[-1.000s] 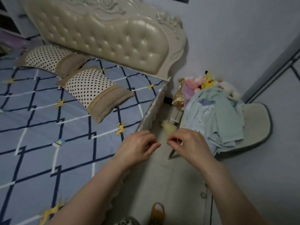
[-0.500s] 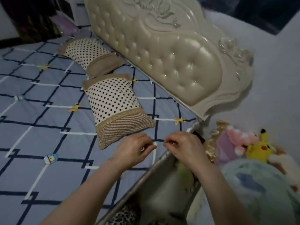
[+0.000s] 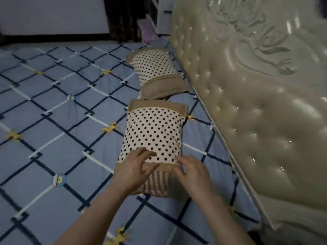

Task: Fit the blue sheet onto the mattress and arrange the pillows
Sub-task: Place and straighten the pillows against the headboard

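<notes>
- While we look down our forearms, our left hand [image 3: 134, 169] lies on the near pillow [image 3: 154, 138], fingers spread and fairly straight, flat on the cloth where the spotted part meets the striped tan band.
- Our right hand [image 3: 193, 171] sits just beside it at 3 o'clock, fingers loosely bent, tips touching the same seam; we cannot tell whether it presses or only brushes the cloth.
- Neither hand wraps around anything, and a narrow strip of the tan band shows between them.
- That near pillow is cream with black dots and has a tan band at each end; it lies lengthwise, running from our hands toward 12 o'clock.
- At 12 o'clock from it lies the far pillow [image 3: 155, 71], same pattern, its near tan end just beside the near pillow's far end; we cannot tell if they touch.
- Under both pillows spreads the blue sheet [image 3: 58, 112], covering the mattress, with dark and white diamond lines and small yellow marks at the crossings.
- At 3 o'clock from the pillows rises the headboard [image 3: 256, 103], cream, padded and buttoned, with carved scrollwork above; the pillows lie near its foot.
- Toward 11 o'clock, beyond the bed's far edge, we see a pale wall [image 3: 53, 15] with a dark strip along its base.
</notes>
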